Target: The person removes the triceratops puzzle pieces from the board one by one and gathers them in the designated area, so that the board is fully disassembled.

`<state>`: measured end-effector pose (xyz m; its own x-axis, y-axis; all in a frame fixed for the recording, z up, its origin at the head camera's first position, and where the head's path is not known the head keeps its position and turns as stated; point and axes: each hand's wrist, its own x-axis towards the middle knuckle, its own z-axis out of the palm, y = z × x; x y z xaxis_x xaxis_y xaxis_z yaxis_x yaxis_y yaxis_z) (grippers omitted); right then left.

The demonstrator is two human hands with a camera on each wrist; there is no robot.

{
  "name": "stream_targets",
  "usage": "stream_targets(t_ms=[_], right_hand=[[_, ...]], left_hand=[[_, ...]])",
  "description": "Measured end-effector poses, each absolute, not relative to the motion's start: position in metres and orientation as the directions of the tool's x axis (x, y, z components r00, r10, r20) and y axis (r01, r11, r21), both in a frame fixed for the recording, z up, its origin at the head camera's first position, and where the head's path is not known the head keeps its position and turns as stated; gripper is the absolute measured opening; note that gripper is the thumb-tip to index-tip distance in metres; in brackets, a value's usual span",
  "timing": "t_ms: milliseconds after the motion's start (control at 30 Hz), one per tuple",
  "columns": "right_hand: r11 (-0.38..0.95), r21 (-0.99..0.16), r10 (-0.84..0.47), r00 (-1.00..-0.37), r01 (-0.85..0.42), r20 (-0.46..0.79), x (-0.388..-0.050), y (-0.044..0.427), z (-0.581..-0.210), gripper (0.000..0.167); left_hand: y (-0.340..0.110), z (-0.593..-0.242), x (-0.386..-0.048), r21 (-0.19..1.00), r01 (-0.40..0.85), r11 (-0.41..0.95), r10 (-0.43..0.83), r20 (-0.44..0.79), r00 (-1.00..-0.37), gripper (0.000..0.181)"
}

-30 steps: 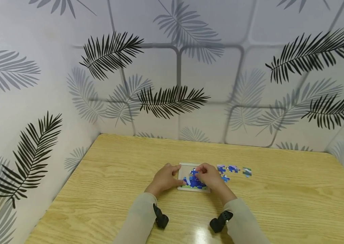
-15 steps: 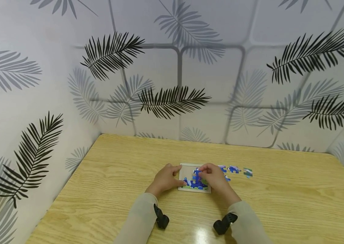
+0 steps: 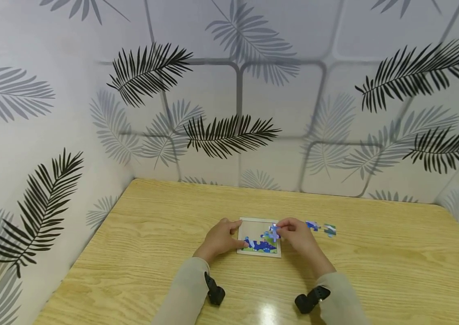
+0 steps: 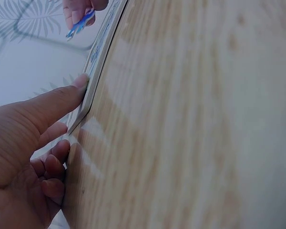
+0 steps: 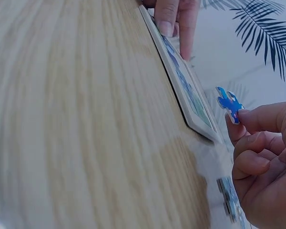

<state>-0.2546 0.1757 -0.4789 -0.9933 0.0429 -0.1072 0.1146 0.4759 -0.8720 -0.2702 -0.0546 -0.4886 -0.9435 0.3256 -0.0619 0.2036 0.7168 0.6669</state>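
A small jigsaw frame with a pale rim (image 3: 259,255) lies on the table, its lower part filled with blue and green pieces (image 3: 259,245). My left hand (image 3: 218,238) holds the frame at its left side, thumb on the near part and index finger at the far corner. Thumb and index finger of my right hand (image 3: 300,235) pinch a blue jigsaw piece (image 5: 230,105). That piece is tilted and raised above the frame's right side. The frame's upper left shows bare backing.
Loose jigsaw pieces (image 3: 312,225) lie on the table to the right of the frame, partly behind my right hand. A green and white piece (image 3: 329,230) is the farthest right. The wooden table (image 3: 172,203) meets a leaf-patterned wall (image 3: 213,99) at the back.
My right hand has moved to the right with the pinched piece, from the middle of the frame to its right side. The piece has turned in the fingers. My left hand stays put.
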Motion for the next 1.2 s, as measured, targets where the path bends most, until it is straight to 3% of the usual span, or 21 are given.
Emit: stream_targets(t_ms=[567,1200], right_hand=[[0.419,-0.900,0.079,-0.992,0.123,-0.099,-0.238,0.239,-0.477,0.021],[0.481,-0.864,0.126,-0.987,0.147,-0.098,-0.232,0.267,-0.488,0.021]], left_hand=[[-0.054,-0.488,-0.271,0.672,0.191,0.716,0.318,-0.070,-0.946,0.074],[-0.055,-0.485,-0.268,0.662,0.207,0.720,0.332,-0.067,-0.941,0.075]])
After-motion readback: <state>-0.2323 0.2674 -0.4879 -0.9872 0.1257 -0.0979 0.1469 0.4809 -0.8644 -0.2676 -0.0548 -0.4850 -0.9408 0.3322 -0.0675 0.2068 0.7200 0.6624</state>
